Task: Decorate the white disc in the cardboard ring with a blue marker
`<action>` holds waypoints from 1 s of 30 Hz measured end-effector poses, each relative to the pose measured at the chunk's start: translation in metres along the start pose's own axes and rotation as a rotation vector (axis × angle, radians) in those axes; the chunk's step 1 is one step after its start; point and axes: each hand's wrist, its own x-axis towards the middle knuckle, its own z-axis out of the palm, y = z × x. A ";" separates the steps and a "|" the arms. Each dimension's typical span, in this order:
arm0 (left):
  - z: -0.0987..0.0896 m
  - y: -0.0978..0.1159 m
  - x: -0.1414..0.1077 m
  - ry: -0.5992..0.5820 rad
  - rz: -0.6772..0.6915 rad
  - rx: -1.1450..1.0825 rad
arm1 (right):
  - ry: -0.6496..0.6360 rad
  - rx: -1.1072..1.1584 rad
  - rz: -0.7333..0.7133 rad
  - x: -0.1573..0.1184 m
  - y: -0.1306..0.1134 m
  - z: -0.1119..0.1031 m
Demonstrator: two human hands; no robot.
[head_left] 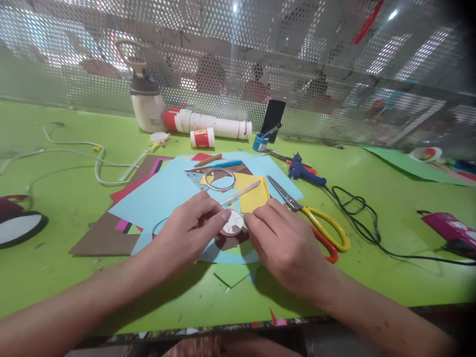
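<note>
A small white disc (pixel 232 223) with dark lines across it and a thin rim is held low over the paper pile. My left hand (pixel 197 223) grips it from the left, the thumb lying along its upper left edge. At the disc's right edge are the curled, pinched fingers of my right hand (pixel 282 238). Just beyond lie a white pencil-like stick (pixel 241 193), a piece of yellow paper (pixel 255 196) and a clear ring (pixel 220 179). Scissors (pixel 288 196) with yellow and red handles rest beside my right hand.
Light blue sheets (pixel 148 198) lie over brown card (pixel 100 233). A blue glue gun (pixel 305 171) trails a black cord on the right. Stacked paper cups (pixel 211 124), a white jug (pixel 147 106), a blue paint jar (pixel 260 142) and a phone (pixel 273 119) stand along the back mesh.
</note>
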 end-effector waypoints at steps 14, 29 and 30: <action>-0.004 0.012 0.000 -0.169 -0.375 -0.471 | 0.047 0.073 -0.060 -0.001 -0.010 -0.002; 0.000 -0.005 -0.002 -0.266 -0.120 -0.515 | -0.297 1.390 0.855 0.017 0.012 -0.017; -0.001 -0.002 -0.002 -0.274 -0.127 -0.510 | -0.295 1.404 0.860 0.017 0.011 -0.016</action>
